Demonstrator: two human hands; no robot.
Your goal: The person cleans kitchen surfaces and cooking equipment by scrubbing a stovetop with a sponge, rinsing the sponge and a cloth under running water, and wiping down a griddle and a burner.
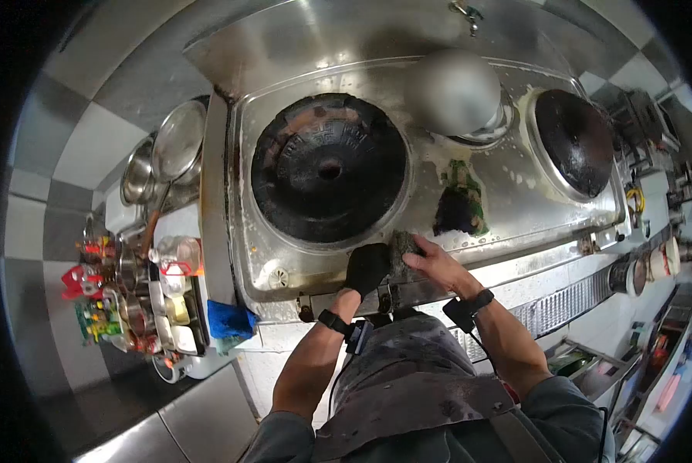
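Note:
At the front edge of the steel stove top [299, 270], my right hand [437, 266] is closed on a rough grey scouring pad [402, 258]. My left hand [367, 268] is beside the pad, covered by what looks like a black glove or cloth. Its fingers do not show, so I cannot tell what it grips. Behind my hands a large black round burner cover [330, 170] sits on the stove. A worn black-and-green scouring pad or cloth [460, 201] lies on the wet metal to the right.
A second black round cover [573, 143] is at the right, with a blurred round thing [454, 92] between the two. A tap [469, 17] hangs at the back. Pans [180, 143], seasoning containers [174, 309] and a blue cloth [230, 320] are at the left.

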